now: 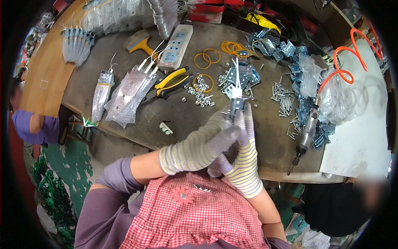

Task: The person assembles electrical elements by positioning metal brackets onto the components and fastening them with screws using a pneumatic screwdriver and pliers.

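Note:
My left hand (209,143) and my right hand (243,155), both in striped knit gloves, are closed together in front of my apron. Out of their fingertips sticks a small metal bracket assembly (236,104) with white wire leads pointing away from me. Its lower end is hidden by the gloves. Just beyond it lie loose blue-grey metal brackets (247,75). Small nuts (203,98) are scattered left of my hands, and a pile of screws (284,99) lies to the right. Yellow-and-black pliers (172,81) rest on the table beside bubble-wrapped parts (130,95).
A power strip (176,47) and a yellow-handled scraper (141,43) lie at the back left, yellow rubber bands (233,48) at the back middle. A pneumatic drill (306,133) with an orange coiled hose (340,50) is on the right. People sit at both sides.

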A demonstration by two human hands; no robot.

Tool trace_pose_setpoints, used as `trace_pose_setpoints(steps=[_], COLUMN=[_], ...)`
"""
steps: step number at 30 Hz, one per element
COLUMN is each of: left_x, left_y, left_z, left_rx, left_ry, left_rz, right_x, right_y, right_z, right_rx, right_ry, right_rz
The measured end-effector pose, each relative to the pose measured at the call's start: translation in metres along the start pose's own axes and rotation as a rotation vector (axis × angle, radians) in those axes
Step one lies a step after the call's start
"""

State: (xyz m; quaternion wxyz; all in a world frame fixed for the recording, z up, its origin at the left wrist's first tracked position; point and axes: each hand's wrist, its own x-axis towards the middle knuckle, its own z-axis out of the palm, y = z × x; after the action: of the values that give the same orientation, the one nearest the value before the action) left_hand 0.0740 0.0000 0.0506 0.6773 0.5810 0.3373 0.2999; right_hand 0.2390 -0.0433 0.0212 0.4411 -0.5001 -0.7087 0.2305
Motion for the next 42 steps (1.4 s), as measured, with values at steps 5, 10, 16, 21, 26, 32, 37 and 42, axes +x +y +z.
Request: trace_pose_setpoints(steps=[5, 10, 16, 21, 26, 32, 37, 42], left_x=[0.099, 0.200, 0.204, 0.123, 0.026, 0.013, 0.047, 0.024], left_y=[0.039, 0.040, 0.035, 0.038, 0.015, -0.016, -0.024, -0.018], left_z=[-0.017, -0.054, -0.085, -0.089, -0.035, -0.032, -0.053, -0.069], left_rx=[1.157, 1.558, 1.202, -0.027, -0.445, 0.673, 1.421, 1.299], left_ry=[0.205, 0.209, 0.236, -0.030, -0.063, 0.407, 0.259, 0.391], left_rz=[0.287, 0.034, 0.207, -0.210, -0.286, 0.324, 0.318, 0.287], right_x=[-0.014, -0.013, -0.011, -0.010, -0.013, -0.017, -0.017, -0.016], right_y=[0.008, 0.012, 0.013, 0.015, -0.002, -0.014, -0.022, -0.033], right_z=[0.007, 0.013, 0.010, 0.002, 0.009, 0.016, 0.021, 0.023], right_rx=[1.006, 1.139, 1.195, 1.298, 1.626, 1.853, 1.821, 1.722], right_ry=[0.436, 0.472, 0.406, 0.358, 0.228, 0.126, 0.095, 0.033], right_rz=[0.301, 0.299, 0.339, 0.398, 0.559, 0.655, 0.595, 0.602])
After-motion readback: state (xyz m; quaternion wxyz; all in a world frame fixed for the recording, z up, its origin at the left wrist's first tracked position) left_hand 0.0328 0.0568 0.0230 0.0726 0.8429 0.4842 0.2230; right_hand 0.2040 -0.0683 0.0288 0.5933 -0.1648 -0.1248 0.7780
